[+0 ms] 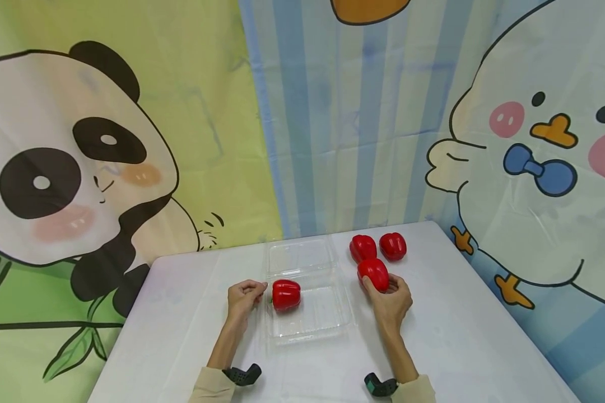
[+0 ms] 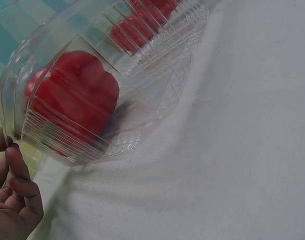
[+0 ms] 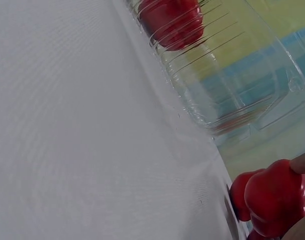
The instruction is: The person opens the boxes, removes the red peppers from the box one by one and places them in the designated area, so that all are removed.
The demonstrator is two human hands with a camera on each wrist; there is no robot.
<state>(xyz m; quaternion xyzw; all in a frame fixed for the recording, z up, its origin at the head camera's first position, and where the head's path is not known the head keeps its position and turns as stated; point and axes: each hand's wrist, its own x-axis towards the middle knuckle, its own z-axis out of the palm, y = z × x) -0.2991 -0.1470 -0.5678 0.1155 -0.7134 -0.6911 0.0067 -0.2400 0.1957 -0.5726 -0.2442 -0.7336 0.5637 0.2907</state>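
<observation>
A clear plastic clamshell box [image 1: 322, 313] lies unfolded on the white table, its lid [image 1: 302, 257] laid back toward the far side. One red bell pepper [image 1: 285, 295] sits in the left part of the box's base. My left hand [image 1: 243, 299] pinches the box's left rim between thumb and fingers, as the left wrist view shows close up. To the right of the box, my right hand [image 1: 392, 302] grips a second red bell pepper [image 1: 374, 274], thumb on its near side. In the right wrist view this held pepper [image 3: 275, 200] overlaps another behind it.
Two more red bell peppers, one at the left [image 1: 362, 248] and one at the right [image 1: 393, 246], rest near the table's far edge, beyond my right hand. A printed cloth [image 1: 327, 140] with cartoon animals hangs behind the white table [image 1: 464, 336].
</observation>
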